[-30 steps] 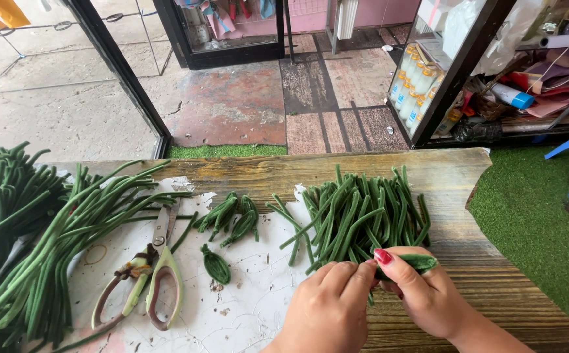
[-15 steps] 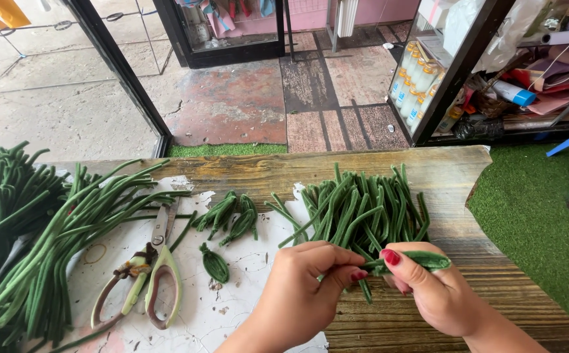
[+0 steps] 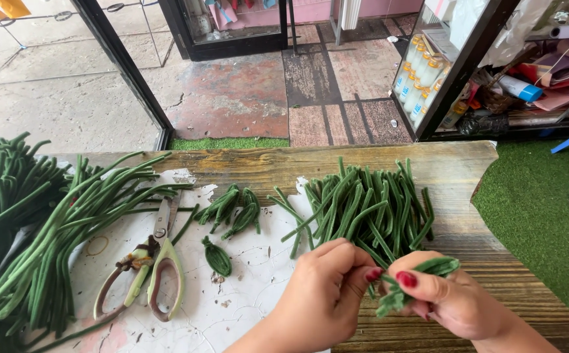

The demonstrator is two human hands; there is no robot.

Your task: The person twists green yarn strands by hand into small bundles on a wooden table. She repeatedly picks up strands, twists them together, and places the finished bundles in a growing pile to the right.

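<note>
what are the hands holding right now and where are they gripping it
Both hands pinch one green fuzzy stem piece: right hand fingers around its bent middle, left hand fingertips at its left end.

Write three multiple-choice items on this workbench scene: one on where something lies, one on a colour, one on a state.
1. Where do the scissors lie?
A. left of the hands
B. on the grass mat
C. on the cut stem pile

2. What colour are the short cut stems?
A. red
B. green
C. white

3. What is the right hand doing?
A. resting flat, empty
B. gripping the scissors
C. pinching a green stem piece

Answers: 1 A, they rest on the white sheet, left of the left hand. 2 B, the whole pile is green. 3 C, thumb and fingers close on the piece.
</note>
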